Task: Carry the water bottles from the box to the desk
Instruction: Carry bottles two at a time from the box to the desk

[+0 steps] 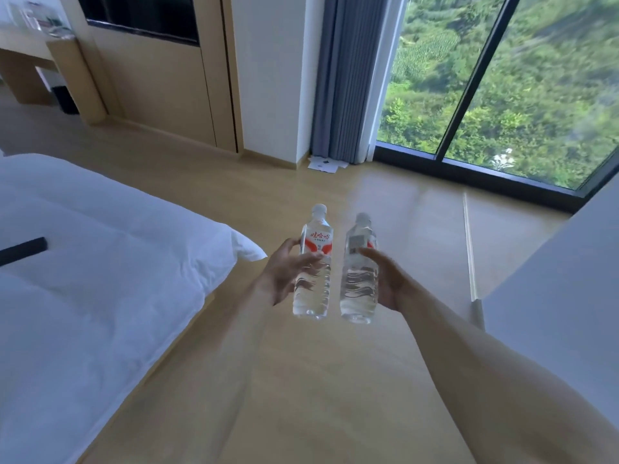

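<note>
Carrying is under way in the head view: two water bottles are held upright in mid-air over the floor (301,380), long axes approx. vertical, caps up, just beside each other w/o clear contact. The left bottle (313,262) is grasped by the left hand (284,274), the right bottle (360,267) by the right hand (385,283), each grip wrapped round the mid-body, arms stretched fwd. The desk (20,45) lies far off to the upper left, past the bed (100,262), so a leftward turn is judged to be needed; no box is seen.
</note>
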`<state>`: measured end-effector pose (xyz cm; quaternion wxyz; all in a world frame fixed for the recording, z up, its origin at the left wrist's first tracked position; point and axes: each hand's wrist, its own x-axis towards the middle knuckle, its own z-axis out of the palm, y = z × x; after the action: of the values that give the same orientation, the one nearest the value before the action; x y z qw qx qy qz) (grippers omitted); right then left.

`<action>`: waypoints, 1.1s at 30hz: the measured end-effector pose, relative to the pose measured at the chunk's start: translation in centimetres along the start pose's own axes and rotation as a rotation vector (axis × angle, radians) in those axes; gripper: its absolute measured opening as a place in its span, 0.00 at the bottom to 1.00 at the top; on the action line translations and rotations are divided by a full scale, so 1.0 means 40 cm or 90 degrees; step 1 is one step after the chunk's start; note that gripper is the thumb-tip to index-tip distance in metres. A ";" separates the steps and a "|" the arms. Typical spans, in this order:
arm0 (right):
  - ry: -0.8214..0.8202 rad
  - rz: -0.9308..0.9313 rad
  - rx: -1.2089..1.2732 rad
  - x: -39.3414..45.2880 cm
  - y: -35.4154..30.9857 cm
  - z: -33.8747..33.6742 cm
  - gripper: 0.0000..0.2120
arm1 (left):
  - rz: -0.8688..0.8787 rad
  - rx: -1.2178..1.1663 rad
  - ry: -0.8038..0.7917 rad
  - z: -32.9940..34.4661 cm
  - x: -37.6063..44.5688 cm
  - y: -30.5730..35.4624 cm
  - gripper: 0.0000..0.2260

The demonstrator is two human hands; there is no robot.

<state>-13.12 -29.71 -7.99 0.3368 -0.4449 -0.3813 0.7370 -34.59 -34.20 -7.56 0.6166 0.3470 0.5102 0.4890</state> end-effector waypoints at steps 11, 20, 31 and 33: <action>0.039 -0.048 0.035 0.353 -0.172 -0.059 0.22 | 0.007 0.014 0.018 -0.018 0.400 0.141 0.22; -0.017 -0.045 -0.014 0.755 -0.388 -0.126 0.20 | -0.003 0.022 0.118 -0.013 0.793 0.247 0.21; -0.089 -0.011 -0.077 1.144 -0.593 -0.128 0.23 | -0.005 -0.010 0.213 -0.058 1.149 0.349 0.28; -0.101 -0.006 -0.076 1.215 -0.612 -0.123 0.24 | 0.000 -0.016 0.226 -0.078 1.211 0.363 0.29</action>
<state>-23.12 24.01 -7.82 0.2817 -0.4025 -0.4522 0.7444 -41.18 16.02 -8.90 0.5208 0.2474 0.6050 0.5492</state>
